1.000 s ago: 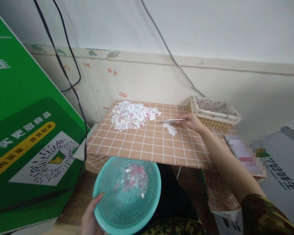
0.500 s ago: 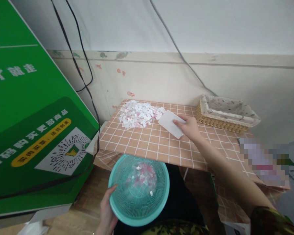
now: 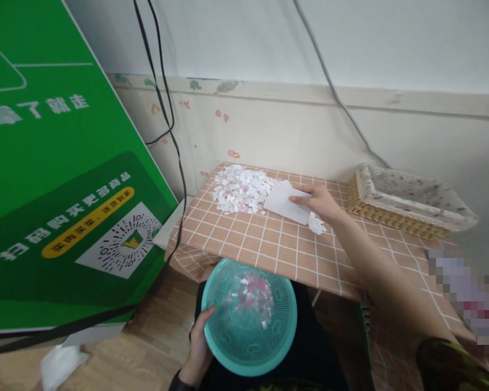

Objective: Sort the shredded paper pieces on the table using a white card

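Note:
My left hand (image 3: pixel 201 339) grips the left rim of a round teal plastic basket (image 3: pixel 248 353) below the table's front edge. Inside the basket lies a clear plastic bag (image 3: pixel 250 298) with pink and white paper bits. On the table, my right hand (image 3: pixel 320 202) is closed on a flat white card (image 3: pixel 287 203). The card's left end meets a heap of small white and pink paper scraps (image 3: pixel 240 187). A smaller clump of scraps (image 3: pixel 317 224) lies at the card's right end, just below my fingers.
A brown checked cloth covers the table (image 3: pixel 228 233) against the wall. At the back right stands a lined wicker basket (image 3: pixel 424 203). A large green panel (image 3: pixel 65 179) leans at the left, with black cables (image 3: pixel 175 136) hanging beside it. White plastic (image 3: pixel 61 364) lies on the floor.
The view has shifted left. The card has moved against the heap and turned flatter, and a small clump of scraps now shows at its right end. My left hand still holds the teal basket.

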{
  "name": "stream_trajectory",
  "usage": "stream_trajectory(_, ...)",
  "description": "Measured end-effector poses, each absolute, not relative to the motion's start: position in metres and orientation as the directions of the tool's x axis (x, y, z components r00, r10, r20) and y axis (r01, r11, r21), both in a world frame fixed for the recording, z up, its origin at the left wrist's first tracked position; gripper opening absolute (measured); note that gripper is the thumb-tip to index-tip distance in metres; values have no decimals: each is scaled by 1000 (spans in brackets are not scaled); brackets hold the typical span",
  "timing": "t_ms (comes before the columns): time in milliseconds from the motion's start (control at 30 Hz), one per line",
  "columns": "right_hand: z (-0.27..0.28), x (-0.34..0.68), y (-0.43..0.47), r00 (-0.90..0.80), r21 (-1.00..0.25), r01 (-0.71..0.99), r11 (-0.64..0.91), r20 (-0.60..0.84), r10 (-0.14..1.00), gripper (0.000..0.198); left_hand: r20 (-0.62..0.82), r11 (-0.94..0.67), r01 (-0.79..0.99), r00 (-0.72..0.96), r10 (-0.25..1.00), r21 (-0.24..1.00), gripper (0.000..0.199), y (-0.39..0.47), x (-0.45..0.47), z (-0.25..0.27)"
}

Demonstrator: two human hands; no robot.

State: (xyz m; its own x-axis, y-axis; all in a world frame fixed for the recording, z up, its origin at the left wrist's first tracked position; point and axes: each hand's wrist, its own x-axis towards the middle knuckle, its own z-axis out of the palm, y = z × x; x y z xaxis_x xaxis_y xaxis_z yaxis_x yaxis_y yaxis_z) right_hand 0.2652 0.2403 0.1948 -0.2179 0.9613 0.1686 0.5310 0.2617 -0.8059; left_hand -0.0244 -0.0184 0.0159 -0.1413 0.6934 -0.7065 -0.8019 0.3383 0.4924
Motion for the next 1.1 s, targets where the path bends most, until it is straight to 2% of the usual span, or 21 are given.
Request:
stream_trajectory(333, 213, 258, 271, -387, -680, 631, 373, 141, 911, 31, -746, 403, -795, -91, 660, 453, 22, -11, -23, 10)
stream_trajectory(500, 218, 252, 280, -464, -728, 548, 413, 147, 873, 30, -750, 419, -771, -111, 652, 479, 20, -9, -21, 15)
stream_trajectory(667, 216, 251, 284, -519, -720, 558, 413, 85, 850, 26, -750, 408, -778, -118, 651, 477, 19, -9, -21, 15)
stream_trajectory(867, 215, 265, 288, -485, -768, 519, 374, 95, 869, 29, -722, 399, -779, -97, 685, 484, 23, -9, -21, 11)
stream_trajectory(1000, 213, 264, 288, -527, -769, 537, 346, 15, 850, 27, -726, 405, -777, -96, 680, 482, 24, -9, -19, 13)
stream_trajectory(1100, 214, 262, 286, -519, -776, 537, 331, 5, 855, 28, -715, 393, -774, -108, 691, 497, 24, -9, -19, 12)
